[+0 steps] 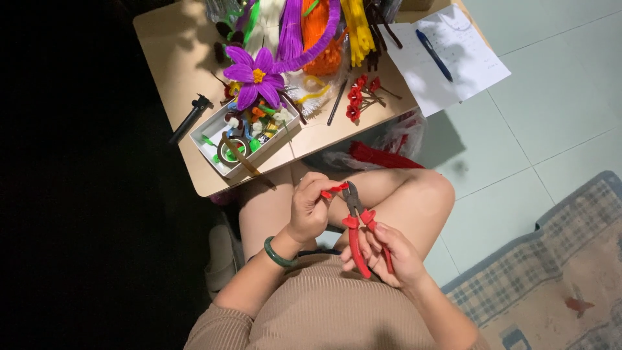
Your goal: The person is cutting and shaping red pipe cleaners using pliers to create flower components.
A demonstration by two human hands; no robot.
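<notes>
Nearest, over the lap: right hand (389,256) closed around the red-handled metal cutting pliers (358,223), nose pointing away from the body. Left hand (310,209) pinching a short red fuzzy pipe-cleaner piece (335,189), its free end touching or just beside the plier tip; jaws appear nearly closed, hard to tell. Green bangle (277,255) on the left wrist.

Judged mid-way: piece apparently at the trimming stage, not yet joined to anything.

Further off, on the small beige table (172,55): several small red pipe-cleaner flowers (358,97) lying finished, a large purple pipe-cleaner flower (257,76) complete, white tray (214,126) of small parts. Beyond, plenty of unused coloured pipe-cleaner bundles (311,29); lined paper with blue pen (433,55).
</notes>
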